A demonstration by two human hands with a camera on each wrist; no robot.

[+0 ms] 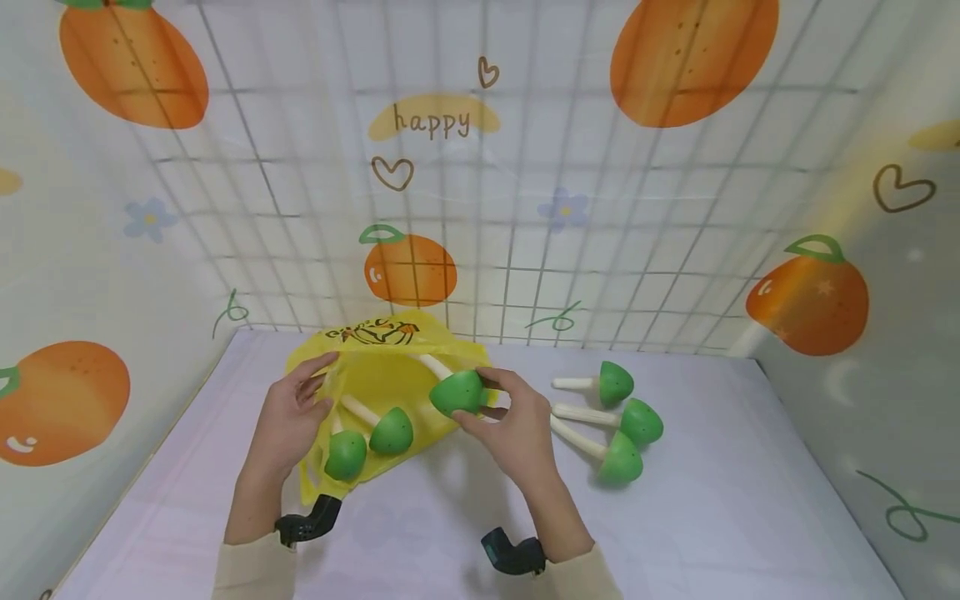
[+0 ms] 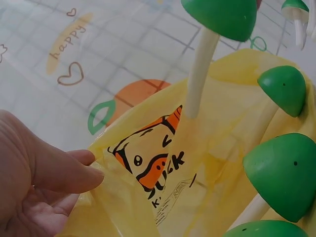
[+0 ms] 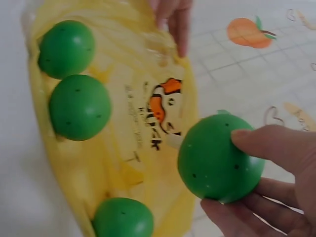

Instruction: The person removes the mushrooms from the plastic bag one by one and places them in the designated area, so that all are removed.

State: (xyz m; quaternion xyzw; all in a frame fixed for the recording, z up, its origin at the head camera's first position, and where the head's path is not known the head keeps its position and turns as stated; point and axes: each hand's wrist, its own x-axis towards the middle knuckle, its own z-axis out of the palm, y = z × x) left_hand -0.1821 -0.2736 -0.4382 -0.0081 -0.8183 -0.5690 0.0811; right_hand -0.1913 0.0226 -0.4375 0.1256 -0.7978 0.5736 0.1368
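Right hand point(image 1: 517, 425): the grip pinches the green cap of a held mushroom point(image 1: 454, 394), its pale stem over the yellow bag point(image 1: 384, 377). Left hand point(image 1: 287, 417): the grip pinches the bag's edge. Other mushrooms point(image 1: 392, 432) lie in the bag; three loose mushrooms point(image 1: 642, 422) lie on the desk point(image 1: 727, 492) at right.

This looks like a small makeshift booth around a flat, pale lilac-white table point(image 1: 720, 517). A thin white sheet point(image 1: 300, 92) printed with orange round fruit point(image 1: 411, 269), brown outlined hearts point(image 1: 393, 174) and brown lettering reading "happy" point(image 1: 432, 122) closes the far side, crossed by a dark square grid point(image 1: 232, 87). Similarly printed white left point(image 1: 60, 250) and right walls point(image 1: 900, 367) flank it. What building surrounds it cannot be told.
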